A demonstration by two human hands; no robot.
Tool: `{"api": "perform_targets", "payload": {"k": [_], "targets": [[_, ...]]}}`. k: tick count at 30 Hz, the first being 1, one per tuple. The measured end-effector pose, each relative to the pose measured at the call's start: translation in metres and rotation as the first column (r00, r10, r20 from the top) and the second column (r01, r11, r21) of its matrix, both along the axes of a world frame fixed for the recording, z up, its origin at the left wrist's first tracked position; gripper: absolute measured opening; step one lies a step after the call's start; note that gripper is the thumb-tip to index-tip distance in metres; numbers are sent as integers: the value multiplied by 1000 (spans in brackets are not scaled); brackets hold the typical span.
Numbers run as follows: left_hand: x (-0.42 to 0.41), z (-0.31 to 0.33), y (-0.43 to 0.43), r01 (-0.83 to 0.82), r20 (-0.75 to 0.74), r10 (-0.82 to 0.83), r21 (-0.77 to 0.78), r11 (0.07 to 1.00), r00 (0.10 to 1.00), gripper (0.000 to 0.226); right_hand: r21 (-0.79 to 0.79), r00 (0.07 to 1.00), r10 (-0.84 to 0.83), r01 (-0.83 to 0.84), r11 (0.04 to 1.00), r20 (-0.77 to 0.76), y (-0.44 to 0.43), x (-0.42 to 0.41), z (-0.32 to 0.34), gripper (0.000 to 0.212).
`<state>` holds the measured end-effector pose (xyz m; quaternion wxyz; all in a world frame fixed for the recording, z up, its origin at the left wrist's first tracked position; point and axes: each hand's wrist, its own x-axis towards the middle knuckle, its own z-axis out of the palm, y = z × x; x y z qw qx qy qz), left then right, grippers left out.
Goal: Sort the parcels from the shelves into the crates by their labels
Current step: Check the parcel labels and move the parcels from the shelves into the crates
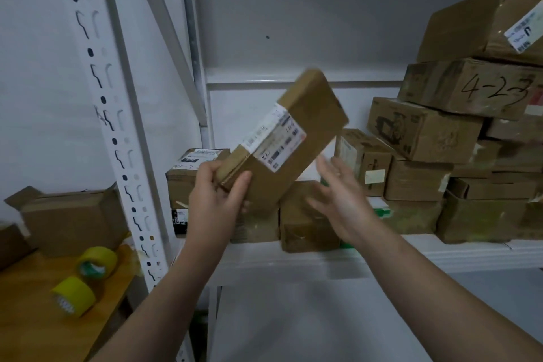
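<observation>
My left hand grips the lower end of a long brown cardboard parcel, held tilted in front of the white shelf. A white shipping label faces me on its side. My right hand hovers just right of the parcel with straight fingers, not touching it. Behind the hands, more brown parcels stand on the shelf, among them a small box and a labelled one at the left end.
A tall heap of cardboard boxes fills the shelf's right side, one marked "4-23". A white slotted upright stands at left. Beyond it, a wooden table bears two yellow tape rolls and an open box.
</observation>
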<state>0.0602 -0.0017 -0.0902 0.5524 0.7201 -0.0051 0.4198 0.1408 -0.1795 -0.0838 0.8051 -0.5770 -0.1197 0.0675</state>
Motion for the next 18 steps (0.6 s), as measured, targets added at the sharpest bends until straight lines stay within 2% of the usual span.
{"api": "perform_targets", "payload": {"k": [2,4,6,8,10,11,12,13,15,16,18], "targets": [[3,-1,-14,98,-34,-104,-144,985,994,17,43,993,112,-110,993,-36,14,-8,-8,81],[7,-3,-21,133,-147,-151,-124,983,978,17,127,994,112,-111,986,-4,23,-11,-13,51],[9,-4,-19,151,-263,-158,-47,987,952,21,141,998,31,-38,989,58,19,-8,-14,35],[9,2,-9,117,-287,-111,2,993,951,44,25,990,-18,15,1000,140,5,0,-11,33],[8,14,3,71,-236,-75,-25,997,969,76,-135,970,-10,44,990,241,-13,8,-6,32],[8,21,9,63,-217,-73,-50,997,973,83,-194,957,22,36,980,289,-21,11,-3,32],[7,27,14,70,-215,-85,-76,995,973,83,-245,944,66,16,969,324,-27,13,0,31],[8,31,18,92,-220,-112,-100,991,969,73,-302,931,113,-3,953,347,-31,15,4,31],[12,31,22,129,-209,-158,-145,981,965,39,-377,913,161,-8,926,375,-33,16,11,28],[14,29,23,128,-182,-157,-164,978,971,29,-370,909,145,11,929,392,-32,16,14,26],[18,23,21,118,-136,-147,-196,973,980,24,-289,907,29,104,952,420,-27,18,17,24]]}}
